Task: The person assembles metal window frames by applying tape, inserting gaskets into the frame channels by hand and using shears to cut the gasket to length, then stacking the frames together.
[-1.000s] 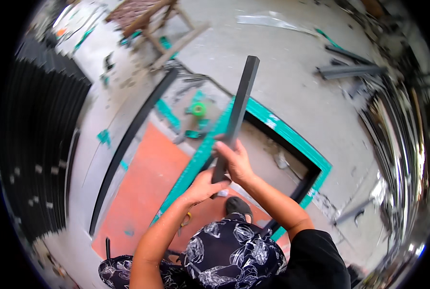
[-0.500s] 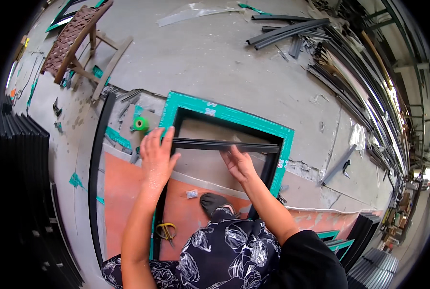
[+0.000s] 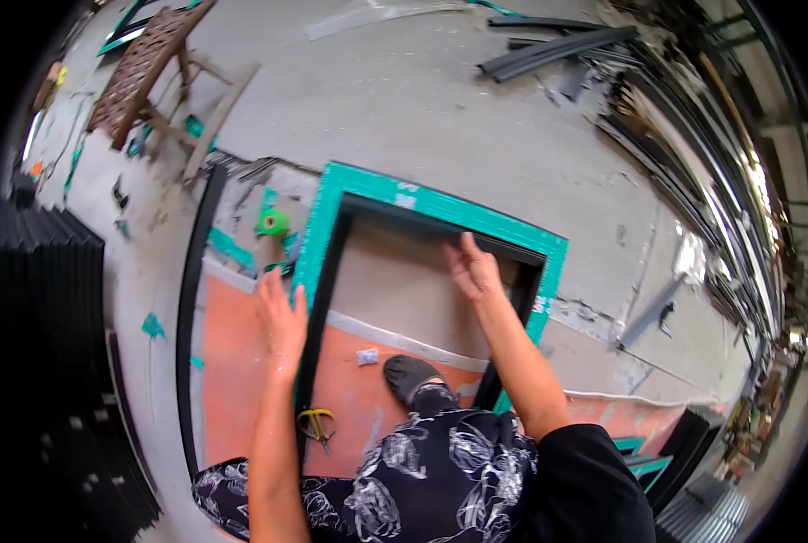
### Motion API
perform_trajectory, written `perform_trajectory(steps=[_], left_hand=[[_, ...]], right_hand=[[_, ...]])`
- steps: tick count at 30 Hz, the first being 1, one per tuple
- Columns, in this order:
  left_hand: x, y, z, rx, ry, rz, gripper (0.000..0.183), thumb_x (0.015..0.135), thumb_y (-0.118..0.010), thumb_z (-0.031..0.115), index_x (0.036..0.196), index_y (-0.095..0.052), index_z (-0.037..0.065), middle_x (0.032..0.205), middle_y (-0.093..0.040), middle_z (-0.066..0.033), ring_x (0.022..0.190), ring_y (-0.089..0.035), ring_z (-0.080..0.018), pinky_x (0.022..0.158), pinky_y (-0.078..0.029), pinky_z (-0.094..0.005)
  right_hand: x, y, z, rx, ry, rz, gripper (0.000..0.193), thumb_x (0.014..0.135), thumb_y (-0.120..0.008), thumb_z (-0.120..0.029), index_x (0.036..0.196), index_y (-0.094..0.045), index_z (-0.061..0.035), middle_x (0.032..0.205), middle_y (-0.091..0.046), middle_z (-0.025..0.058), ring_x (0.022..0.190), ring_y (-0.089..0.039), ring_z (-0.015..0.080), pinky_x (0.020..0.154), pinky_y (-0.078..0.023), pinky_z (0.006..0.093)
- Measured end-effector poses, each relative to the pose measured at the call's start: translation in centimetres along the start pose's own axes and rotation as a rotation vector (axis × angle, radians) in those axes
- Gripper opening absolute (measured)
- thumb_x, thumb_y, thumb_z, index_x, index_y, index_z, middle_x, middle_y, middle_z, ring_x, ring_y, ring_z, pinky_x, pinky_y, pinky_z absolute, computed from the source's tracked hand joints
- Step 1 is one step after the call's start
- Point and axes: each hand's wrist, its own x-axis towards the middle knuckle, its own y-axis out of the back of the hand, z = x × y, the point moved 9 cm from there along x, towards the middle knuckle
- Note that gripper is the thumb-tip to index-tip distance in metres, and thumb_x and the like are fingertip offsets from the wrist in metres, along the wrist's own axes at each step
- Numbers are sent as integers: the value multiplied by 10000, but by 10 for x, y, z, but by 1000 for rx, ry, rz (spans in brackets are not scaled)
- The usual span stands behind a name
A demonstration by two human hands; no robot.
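A rectangular window frame, black with green protective film on its face, stands in front of me around my shod foot. Along the inside of its far side runs a black strip or inner edge. My right hand is just below that far side, fingers raised and apart, holding nothing that I can see. Next to the frame's left side, my left hand is stretched out with nothing in it; its fingertips are slightly blurred. Yellow-handled scissors and a small clear packet lie inside the frame's outline.
A green tape roll sits beyond my left hand. A long black profile lies left of the frame. Black profiles are stacked at far left; others are heaped at right. A woven-seat stool stands at upper left.
The black bar that crossed the opening under both hands has moved away to the frame's far side. My right hand has gone farther up and right; my left hand has dropped back toward me.
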Motion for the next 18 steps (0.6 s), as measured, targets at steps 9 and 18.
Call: perform_trajectory(steps=[9,18], left_hand=[[-20,-18,-10,-147,115,-48,374,984,-486,292,1144,-556,-39,1127,-564,-232,1068,-525,-400,925,-424,-473],[-13,8,-30,-188,-52,-222,368,912,-589,265,1150,-574,-16,1106,-570,-221,1035,-539,-408,892,-444,-486]], right_hand=[[-2,-13,-8,17,87,14,196,904,-662,-126,1026,-605,17,1034,-646,99,984,-635,241,932,-562,384],[-4,-16,-4,40,124,58,214,902,-658,-91,1071,-585,18,1089,-648,119,1023,-641,253,946,-556,414]])
